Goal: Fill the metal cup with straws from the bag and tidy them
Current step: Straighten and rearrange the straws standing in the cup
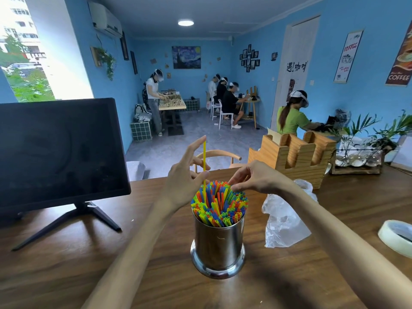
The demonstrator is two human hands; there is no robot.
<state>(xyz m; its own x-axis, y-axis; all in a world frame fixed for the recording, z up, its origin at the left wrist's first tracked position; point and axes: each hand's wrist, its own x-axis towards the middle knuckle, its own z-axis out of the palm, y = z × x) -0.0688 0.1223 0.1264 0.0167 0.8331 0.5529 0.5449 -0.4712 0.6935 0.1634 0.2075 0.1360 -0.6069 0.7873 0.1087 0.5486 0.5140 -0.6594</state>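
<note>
Metal cup [218, 244] at table ctr, packed w/ straws [219, 202]. My left hand [186, 175] pinches one yellow straw [204, 162] upright; right hand [254, 177] fingertips curled, touching tops at 12 o'clock. Bag [283, 219] at 3 o'clock. Step: tidying. Next: seat yellow straw into gap, level tops.

straws [219, 204] in cup [218, 246], bag [283, 221] right, monitor [55, 152] left
</note>
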